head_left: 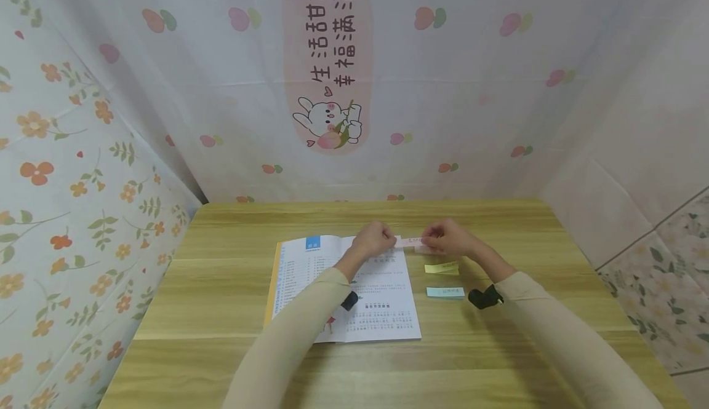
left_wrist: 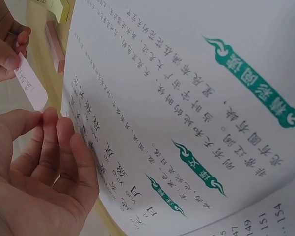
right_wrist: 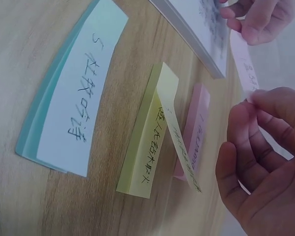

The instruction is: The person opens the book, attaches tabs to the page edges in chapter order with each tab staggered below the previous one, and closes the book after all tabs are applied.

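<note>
Both hands hold one pink sticky strip above a wooden worktop walled in by printed cloth.

The left hand [head_left: 376, 238] and right hand [head_left: 448, 237] each pinch an end of the pink sticky strip [head_left: 408, 242], just above the open book's [head_left: 343, 289] far right corner. Yellow [head_left: 442, 268] and blue [head_left: 445, 292] sticky pads lie beside the book on the light-grained worktop [head_left: 210, 286]. Floral sheets [head_left: 83, 169] and a rabbit-print curtain [head_left: 332, 58] enclose it.

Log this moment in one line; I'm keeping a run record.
hands: both hold pink note | left hand | right hand | beside: open book, yellow pad, blue pad
</note>
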Demonstrator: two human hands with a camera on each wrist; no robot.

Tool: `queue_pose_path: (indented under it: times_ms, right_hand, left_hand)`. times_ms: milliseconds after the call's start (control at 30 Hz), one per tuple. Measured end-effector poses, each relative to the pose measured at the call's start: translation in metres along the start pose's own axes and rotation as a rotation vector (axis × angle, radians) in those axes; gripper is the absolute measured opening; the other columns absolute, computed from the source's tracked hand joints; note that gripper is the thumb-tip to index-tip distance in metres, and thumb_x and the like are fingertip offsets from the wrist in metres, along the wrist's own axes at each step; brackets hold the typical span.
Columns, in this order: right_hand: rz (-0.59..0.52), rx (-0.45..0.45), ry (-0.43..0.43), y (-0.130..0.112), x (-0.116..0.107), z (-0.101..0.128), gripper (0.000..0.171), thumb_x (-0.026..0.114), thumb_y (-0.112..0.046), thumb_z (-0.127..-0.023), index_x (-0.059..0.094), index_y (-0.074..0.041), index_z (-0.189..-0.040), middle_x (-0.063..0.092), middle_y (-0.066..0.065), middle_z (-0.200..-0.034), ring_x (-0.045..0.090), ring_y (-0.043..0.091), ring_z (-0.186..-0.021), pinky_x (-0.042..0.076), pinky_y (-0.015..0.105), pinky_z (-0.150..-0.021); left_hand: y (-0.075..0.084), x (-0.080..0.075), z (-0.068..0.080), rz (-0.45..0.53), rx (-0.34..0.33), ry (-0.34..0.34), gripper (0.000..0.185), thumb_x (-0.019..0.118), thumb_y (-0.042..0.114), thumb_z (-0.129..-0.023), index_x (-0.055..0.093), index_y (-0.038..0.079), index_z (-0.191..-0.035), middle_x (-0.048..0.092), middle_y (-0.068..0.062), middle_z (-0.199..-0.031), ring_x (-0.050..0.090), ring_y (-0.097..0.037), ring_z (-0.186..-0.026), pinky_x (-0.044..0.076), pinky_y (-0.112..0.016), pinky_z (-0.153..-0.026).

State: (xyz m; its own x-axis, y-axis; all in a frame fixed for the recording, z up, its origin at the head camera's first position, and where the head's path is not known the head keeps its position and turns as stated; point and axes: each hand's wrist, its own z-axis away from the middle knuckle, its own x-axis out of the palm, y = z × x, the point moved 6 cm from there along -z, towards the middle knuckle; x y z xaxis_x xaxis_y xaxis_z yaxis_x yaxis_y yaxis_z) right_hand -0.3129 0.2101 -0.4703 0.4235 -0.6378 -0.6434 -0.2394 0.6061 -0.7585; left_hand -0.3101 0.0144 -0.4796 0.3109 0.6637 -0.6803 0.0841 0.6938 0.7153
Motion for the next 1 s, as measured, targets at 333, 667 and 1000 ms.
queue_pose_path:
  times_ms: [333,667,1000]
  right_hand:
    - [-0.063,0.072,-0.002,0.006,-0.001,-0.001,0.014,0.065,-0.007,-0.099,0.072,0.004,-0.098,0.065,0.015,-0.081,0.053,0.019,-0.064,0.042,0.024,-0.051]
    - [-0.083,0.133,-0.016,0.013,0.001,-0.002,0.012,0.064,-0.004,-0.098,0.072,0.004,-0.095,0.065,0.015,-0.077,0.054,0.019,-0.063,0.045,0.027,-0.054]
    - [-0.046,0.171,-0.014,0.013,0.002,0.0,0.01,0.068,-0.005,-0.095,0.073,0.004,-0.093,0.067,0.01,-0.077,0.055,0.017,-0.066,0.046,0.026,-0.057]
  left_hand:
    - [-0.001,0.005,-0.006,-0.029,-0.03,-0.023,0.016,0.067,0.019,-0.097,0.075,0.01,-0.087,0.065,0.003,-0.084,0.053,-0.011,-0.066,0.042,-0.025,-0.06]
    - [0.001,0.011,-0.012,-0.118,-0.1,-0.06,0.04,0.07,0.019,-0.093,0.053,0.011,-0.058,0.046,0.003,-0.056,0.042,-0.012,-0.054,0.033,-0.027,-0.051]
    - [0.003,0.013,-0.012,-0.178,-0.133,-0.059,0.043,0.071,0.024,-0.093,0.045,0.014,-0.059,0.039,0.005,-0.053,0.039,-0.011,-0.05,0.031,-0.027,-0.05]
